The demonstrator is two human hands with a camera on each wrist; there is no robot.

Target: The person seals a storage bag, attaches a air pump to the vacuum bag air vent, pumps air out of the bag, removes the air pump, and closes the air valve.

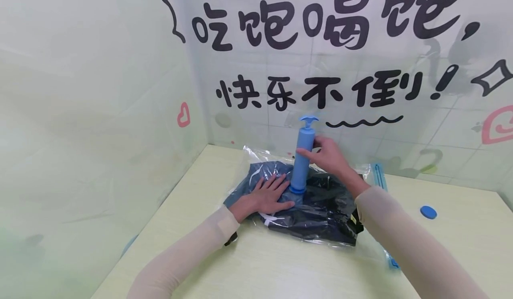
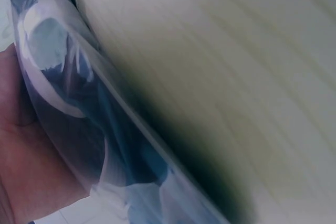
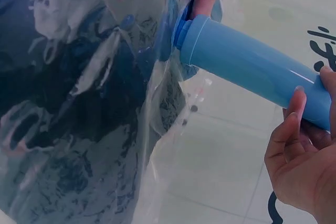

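A clear plastic vacuum bag (image 1: 320,227) with dark and blue folded clothes inside lies on the table. Upright on the bag stands a blue hand pump (image 1: 303,161), its T-shaped handle (image 1: 309,120) low on top of the barrel. My right hand (image 1: 329,157) grips the upper barrel between thumb and fingers; the right wrist view shows this hand (image 3: 302,156) on the pump (image 3: 252,66), whose base meets the bag's valve. With fingers spread, my left hand (image 1: 269,198) rests on the bag beside the pump's base. The left wrist view shows only part of that hand (image 2: 31,166) against the plastic.
A round blue cap (image 1: 428,212) lies on the table (image 1: 453,245) to the right. The bag's blue zip edge (image 1: 380,176) runs beneath my right forearm. A printed sheet with black lettering (image 1: 320,92) hangs behind the table, and a pale sheet (image 1: 100,112) borders its left side.
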